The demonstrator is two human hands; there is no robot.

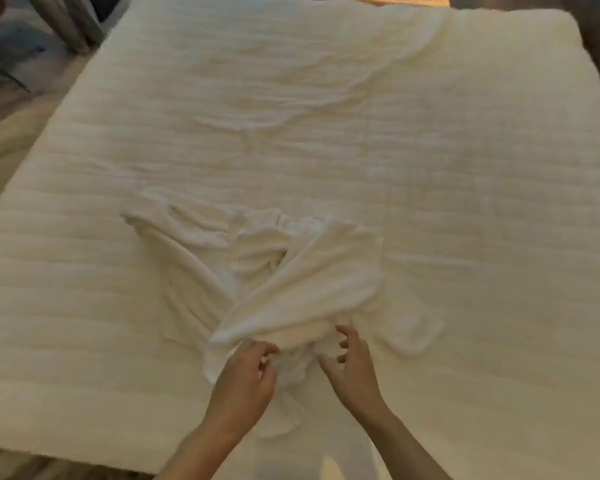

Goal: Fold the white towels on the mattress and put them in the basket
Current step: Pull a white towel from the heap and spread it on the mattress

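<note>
One crumpled white terry towel [302, 282] lay unfolded, lower centre of the cream quilted mattress [326, 116]. The left hand [246, 375] pinched its near edge in its grip; the right hand [355, 365], grip released, fingers spread, touched it. Folding seemingly had barely begun; no basket showed.

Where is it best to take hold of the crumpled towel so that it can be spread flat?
By its near edge, coming from the person's side: the towel lies bunched on the mattress, and the lifted fold by the left hand offers a free edge to pinch.
</note>
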